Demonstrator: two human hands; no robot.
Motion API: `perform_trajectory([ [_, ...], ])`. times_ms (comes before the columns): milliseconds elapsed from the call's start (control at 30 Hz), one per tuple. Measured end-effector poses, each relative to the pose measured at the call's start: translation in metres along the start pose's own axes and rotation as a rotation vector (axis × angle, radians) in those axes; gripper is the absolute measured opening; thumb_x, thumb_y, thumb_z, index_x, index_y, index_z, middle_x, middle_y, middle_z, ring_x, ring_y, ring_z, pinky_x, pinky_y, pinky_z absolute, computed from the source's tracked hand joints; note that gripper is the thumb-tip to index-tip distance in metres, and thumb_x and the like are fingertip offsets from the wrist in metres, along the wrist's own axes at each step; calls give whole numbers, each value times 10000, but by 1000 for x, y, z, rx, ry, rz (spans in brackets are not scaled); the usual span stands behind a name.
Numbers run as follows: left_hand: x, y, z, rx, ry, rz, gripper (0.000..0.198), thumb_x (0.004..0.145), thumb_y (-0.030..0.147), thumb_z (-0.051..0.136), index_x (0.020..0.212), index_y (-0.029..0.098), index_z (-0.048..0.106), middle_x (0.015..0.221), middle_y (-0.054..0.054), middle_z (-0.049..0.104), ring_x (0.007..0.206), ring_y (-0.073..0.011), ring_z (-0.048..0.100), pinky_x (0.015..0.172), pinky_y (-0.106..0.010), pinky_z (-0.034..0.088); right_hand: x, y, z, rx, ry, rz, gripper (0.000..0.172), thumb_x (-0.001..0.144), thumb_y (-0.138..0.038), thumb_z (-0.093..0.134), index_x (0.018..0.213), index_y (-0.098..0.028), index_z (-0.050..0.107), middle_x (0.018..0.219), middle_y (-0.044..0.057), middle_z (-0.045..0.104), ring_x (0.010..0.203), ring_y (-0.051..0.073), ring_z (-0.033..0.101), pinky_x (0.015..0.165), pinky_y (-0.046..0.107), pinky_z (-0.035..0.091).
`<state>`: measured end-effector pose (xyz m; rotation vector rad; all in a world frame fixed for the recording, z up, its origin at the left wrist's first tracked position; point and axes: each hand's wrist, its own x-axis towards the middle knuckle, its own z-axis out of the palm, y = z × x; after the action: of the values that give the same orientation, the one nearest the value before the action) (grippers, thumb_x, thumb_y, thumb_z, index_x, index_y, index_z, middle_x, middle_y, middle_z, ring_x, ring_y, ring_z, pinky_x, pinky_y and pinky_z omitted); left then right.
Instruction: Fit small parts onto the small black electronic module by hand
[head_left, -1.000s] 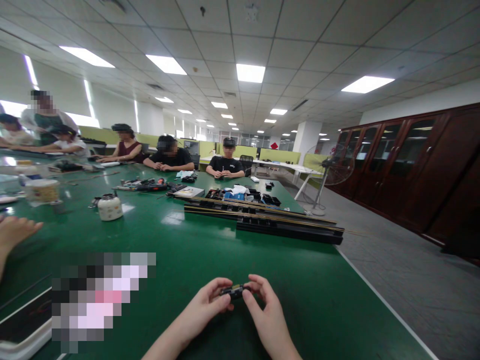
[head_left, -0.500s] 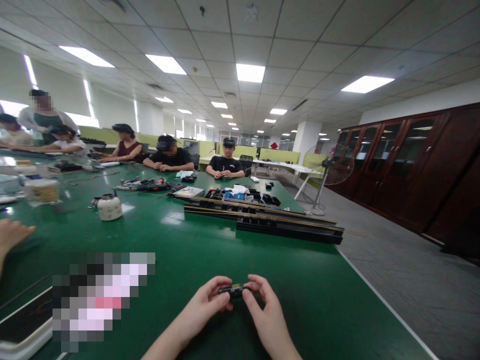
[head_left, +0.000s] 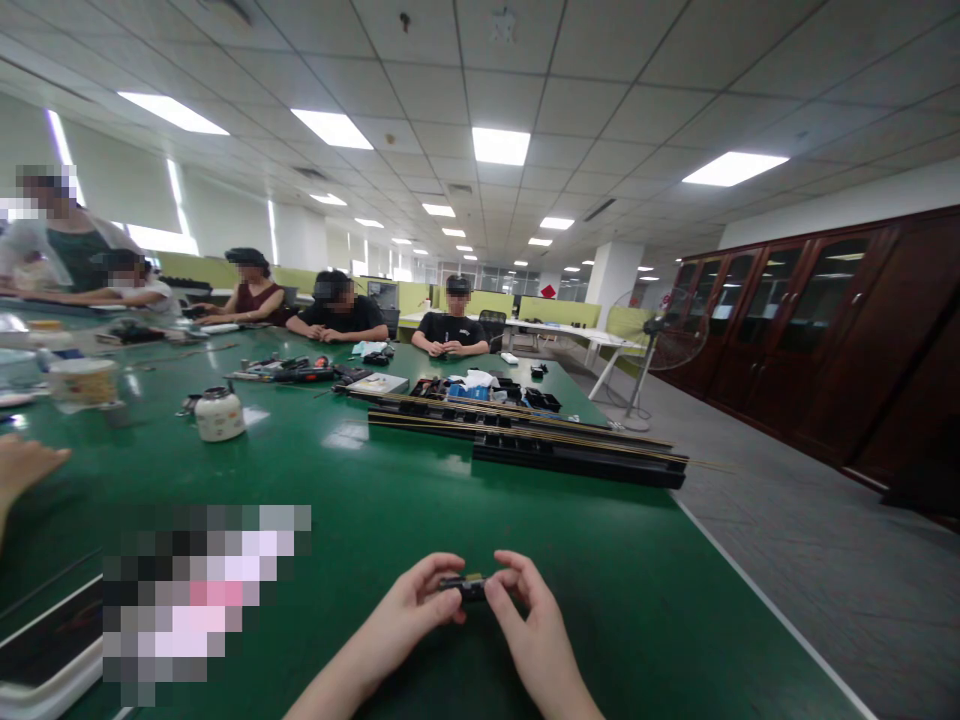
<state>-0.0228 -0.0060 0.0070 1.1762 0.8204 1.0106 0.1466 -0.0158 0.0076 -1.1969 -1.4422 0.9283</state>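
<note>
The small black oblong part (head_left: 465,586), with a yellowish patch on its top face, is held just above the glossy green desk (head_left: 360,500), on the near side of the long black rails with gold strips (head_left: 525,445) and well apart from them. The left hand (head_left: 409,608) pinches its left end and the right hand (head_left: 529,625) its right end. The fingers (head_left: 439,570) of both hands are closed narrowly on it, thumbs below and forefingers on top, and only the middle of the part shows between them.

Its long axis lies left to right, roughly parallel to the rails, with the yellowish face turned up toward the camera. Which end is the front is too small to tell.

I judge it light and stiff: it spans the gap between the two pinches without sagging, and fingertip pressure alone carries it. The dark surface looks smooth, so it may be a little slippery, and at this size it could twist out of a loose pinch. The two short ends look like the sound places to take hold, leaving the top face free. Whether the yellowish patch is delicate cannot be told.

Left of the rails a white round jar (head_left: 219,415) stands on the desk. Farther left again, another person's hand (head_left: 26,465) rests at the desk's edge.
</note>
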Motion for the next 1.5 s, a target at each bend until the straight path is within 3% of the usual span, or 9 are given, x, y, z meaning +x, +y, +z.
perform_trajectory([
  [200, -1, -1, 0, -5, -12, -19, 501, 604, 407, 695, 1008, 168, 521, 873, -44, 606, 722, -147, 563, 723, -316, 406, 0, -1, 2, 49, 23, -6, 341, 734, -395, 579, 995, -177, 551, 757, 22, 663, 777, 183, 626, 761, 280, 459],
  [333, -2, -1, 3, -10, -59, -60, 568, 554, 416, 724, 1018, 165, 512, 798, -13, 574, 638, -119, 524, 643, -287, 409, 0, 0, 2, 73, 40, -35, 333, 724, -385, 598, 980, -175, 566, 805, 41, 678, 794, 187, 631, 760, 283, 475],
  [567, -4, 3, 5, 83, -86, -52, 411, 613, 422, 676, 894, 154, 541, 626, 46, 505, 542, -87, 458, 520, -226, 356, -1, 1, 2, 66, 26, -53, 300, 740, -354, 589, 978, -176, 554, 799, 49, 679, 792, 193, 634, 767, 302, 479],
  [867, 0, -7, 0, 80, -90, -48, 350, 662, 414, 638, 866, 167, 496, 637, 33, 570, 515, -85, 499, 529, -235, 388, -1, -3, 2, 67, 39, -46, 304, 728, -373, 602, 955, -174, 565, 779, 47, 688, 780, 198, 640, 759, 300, 479],
  [1300, 0, -7, 2, 54, -80, -58, 376, 657, 496, 609, 791, 165, 493, 564, 22, 599, 468, -98, 518, 492, -232, 381, -1, -3, 1, 1, 32, -38, 309, 740, -429, 572, 924, -181, 590, 707, 22, 676, 724, 189, 636, 723, 279, 471],
  [1500, -1, -4, 2, 67, -93, -68, 337, 706, 475, 568, 805, 158, 513, 665, -25, 664, 560, -128, 595, 545, -236, 371, -1, -6, -1, -17, 11, -20, 294, 742, -435, 564, 876, -182, 628, 778, 47, 686, 768, 204, 634, 720, 280, 477],
])
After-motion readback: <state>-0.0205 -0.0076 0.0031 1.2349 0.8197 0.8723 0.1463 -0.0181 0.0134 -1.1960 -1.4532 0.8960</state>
